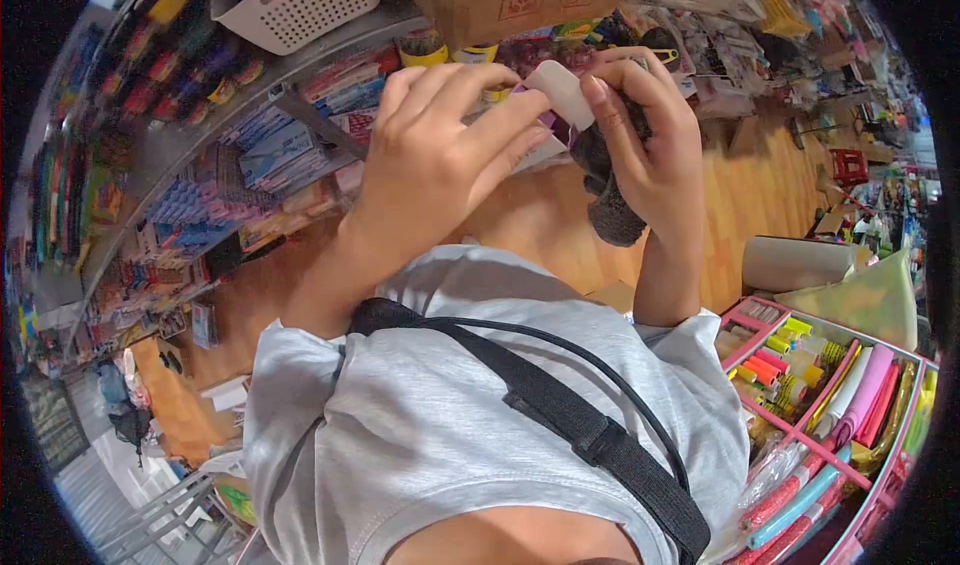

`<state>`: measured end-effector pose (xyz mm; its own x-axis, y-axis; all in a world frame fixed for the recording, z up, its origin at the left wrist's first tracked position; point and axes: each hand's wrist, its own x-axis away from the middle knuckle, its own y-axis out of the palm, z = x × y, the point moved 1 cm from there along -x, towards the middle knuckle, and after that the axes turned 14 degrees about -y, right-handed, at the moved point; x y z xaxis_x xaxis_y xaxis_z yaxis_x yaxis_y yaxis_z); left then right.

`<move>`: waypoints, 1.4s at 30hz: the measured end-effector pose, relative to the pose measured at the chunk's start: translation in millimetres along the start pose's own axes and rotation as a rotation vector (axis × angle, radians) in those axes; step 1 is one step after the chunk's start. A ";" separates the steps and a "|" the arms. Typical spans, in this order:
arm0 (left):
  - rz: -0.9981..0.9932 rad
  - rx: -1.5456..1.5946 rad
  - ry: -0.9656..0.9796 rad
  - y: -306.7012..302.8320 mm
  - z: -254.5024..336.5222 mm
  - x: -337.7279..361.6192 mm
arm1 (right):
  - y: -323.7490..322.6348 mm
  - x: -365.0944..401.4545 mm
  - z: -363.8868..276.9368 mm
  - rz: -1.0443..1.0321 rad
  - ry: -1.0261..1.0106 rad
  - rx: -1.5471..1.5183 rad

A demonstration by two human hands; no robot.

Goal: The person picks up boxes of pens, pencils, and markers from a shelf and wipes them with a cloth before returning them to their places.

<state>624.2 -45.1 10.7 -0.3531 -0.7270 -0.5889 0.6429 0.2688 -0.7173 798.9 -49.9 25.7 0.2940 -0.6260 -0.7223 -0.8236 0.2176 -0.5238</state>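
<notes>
A small white card or label (pixel 562 93) is held up between my two hands, with a bit of purple showing behind it. My left hand (pixel 440 145) has its fingertips at the card's left side, thumb and forefinger close together. My right hand (pixel 650 130) pinches the card's right edge between thumb and fingers. Dark grey fuzzy material (pixel 615 215) hangs beneath my right hand, against the palm. What joins the card to the dark material is hidden by my fingers.
Shelves of packaged goods (pixel 285 155) curve along the left and front. A white perforated basket (pixel 300 13) and a cardboard box (pixel 530 5) stand at the front. A pink divided rack (pixel 795 430) of rolls and tubes is at the lower right.
</notes>
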 end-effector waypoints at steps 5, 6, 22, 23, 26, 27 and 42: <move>-0.163 0.182 -0.096 -1.5 -1.6 -4.6 | 2.8 -0.4 1.9 -0.042 -0.011 -0.019; -0.164 0.255 -0.096 0.9 -4.5 -5.1 | 3.0 -0.4 2.4 -0.047 0.005 -0.036; -0.086 1.268 -0.357 37.9 -11.5 4.9 | -2.9 -2.4 6.0 -0.012 0.030 -0.155; -0.110 1.271 -0.408 37.3 -11.6 4.4 | -3.3 -2.8 4.9 -0.010 0.030 -0.154; -0.238 1.152 -0.460 37.0 -19.9 6.7 | -4.6 -4.5 -1.1 -0.021 0.050 -0.140; -0.336 1.028 -0.459 37.9 -22.6 7.9 | -3.9 -5.6 -4.0 -0.019 -0.011 -0.057; -0.111 0.756 -0.247 33.0 -16.0 10.1 | -8.5 0.8 -8.4 -0.001 -0.011 0.064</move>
<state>631.0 -33.5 -24.8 -0.3382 -0.8669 -0.3662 0.9304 -0.2495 -0.2686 802.0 -58.6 33.4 0.3002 -0.6183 -0.7263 -0.7908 0.2645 -0.5520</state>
